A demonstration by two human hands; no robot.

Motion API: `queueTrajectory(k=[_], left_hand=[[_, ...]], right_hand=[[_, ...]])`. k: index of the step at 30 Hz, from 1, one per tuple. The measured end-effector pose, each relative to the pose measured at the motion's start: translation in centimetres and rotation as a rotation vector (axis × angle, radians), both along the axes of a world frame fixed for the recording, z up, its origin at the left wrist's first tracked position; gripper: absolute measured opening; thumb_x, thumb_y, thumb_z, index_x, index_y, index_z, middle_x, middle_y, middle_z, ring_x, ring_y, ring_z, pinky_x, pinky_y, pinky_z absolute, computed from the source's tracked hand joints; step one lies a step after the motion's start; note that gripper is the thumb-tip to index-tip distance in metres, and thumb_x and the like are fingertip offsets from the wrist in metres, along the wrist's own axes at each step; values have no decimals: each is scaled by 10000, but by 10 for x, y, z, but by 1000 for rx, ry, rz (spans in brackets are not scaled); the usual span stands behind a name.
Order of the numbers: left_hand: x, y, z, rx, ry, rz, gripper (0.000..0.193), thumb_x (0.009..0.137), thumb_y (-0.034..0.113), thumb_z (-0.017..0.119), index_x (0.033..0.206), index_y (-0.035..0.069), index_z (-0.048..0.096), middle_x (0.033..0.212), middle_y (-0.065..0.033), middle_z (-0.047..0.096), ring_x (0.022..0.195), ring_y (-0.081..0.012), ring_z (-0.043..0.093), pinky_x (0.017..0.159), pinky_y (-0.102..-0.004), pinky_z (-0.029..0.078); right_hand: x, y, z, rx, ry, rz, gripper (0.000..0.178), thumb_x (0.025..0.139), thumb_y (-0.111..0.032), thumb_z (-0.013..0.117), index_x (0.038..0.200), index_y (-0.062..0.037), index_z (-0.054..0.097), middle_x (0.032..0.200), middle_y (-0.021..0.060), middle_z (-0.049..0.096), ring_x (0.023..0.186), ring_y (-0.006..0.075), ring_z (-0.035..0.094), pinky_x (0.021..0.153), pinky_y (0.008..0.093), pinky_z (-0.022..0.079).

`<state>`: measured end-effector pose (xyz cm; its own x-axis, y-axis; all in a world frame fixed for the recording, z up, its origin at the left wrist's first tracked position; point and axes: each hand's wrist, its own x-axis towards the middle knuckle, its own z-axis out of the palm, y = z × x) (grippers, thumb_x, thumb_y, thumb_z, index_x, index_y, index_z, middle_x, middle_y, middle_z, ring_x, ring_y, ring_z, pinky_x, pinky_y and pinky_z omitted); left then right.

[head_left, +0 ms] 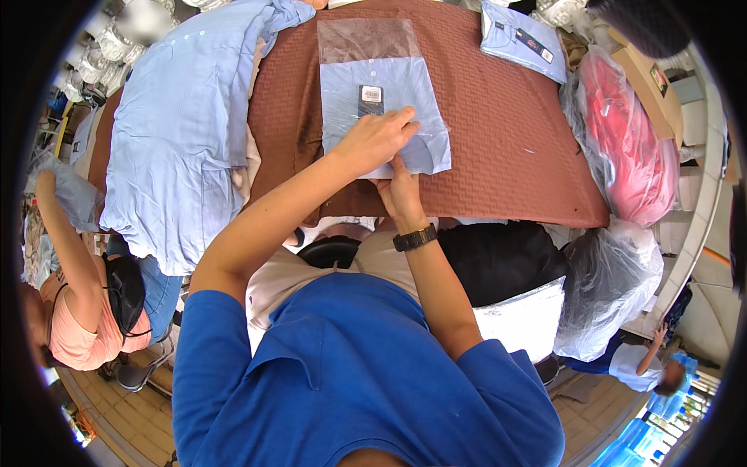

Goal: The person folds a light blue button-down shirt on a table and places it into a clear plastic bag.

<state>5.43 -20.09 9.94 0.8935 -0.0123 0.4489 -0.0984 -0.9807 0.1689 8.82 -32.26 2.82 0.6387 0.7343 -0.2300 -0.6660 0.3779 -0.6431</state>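
Observation:
A folded light blue shirt [342, 89] lies in a clear plastic bag [366, 37] on the brown-covered table in front of me. A dark tag with a white label [372, 95] shows on its front. My left hand [377, 140] reaches across the lower part of the packet, its fingers curled together; what they pinch, if anything, is hidden. Below it, my right hand [401, 191], with a dark watch [415, 238] on the wrist, holds the packet's near edge. Its thumb points up over the edge, while the other fingers are partly underneath.
Unbagged light blue shirts [175, 140] are piled at the left. Another bagged shirt [523, 40] lies at the far right of the brown tablecloth [506, 148]. Beyond the right edge are a bagged red bundle [622, 140] and a cardboard box [650, 89]. A person [85, 311] sits at my left.

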Motion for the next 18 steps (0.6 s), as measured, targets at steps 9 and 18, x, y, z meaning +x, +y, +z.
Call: queueTrajectory(k=[9,18], left_hand=[[-3,3,7,168,-203,129,362,789,110,691,1141,28,672,1011,-74,583,935,-222,645,702,-344,584],[-8,12,-11,122,69,34,425,810,99,677,1227,33,630,1067,-77,612,919,-232,705,682,-365,615]], right_hand=[[6,5,0,12,-16,0,411,1074,-137,485,1459,-90,350,1378,132,511,1191,270,626,890,477,632],[5,11,-2,-15,-29,15,388,1073,-137,491,1440,-79,381,1374,122,519,1203,272,615,911,479,616]])
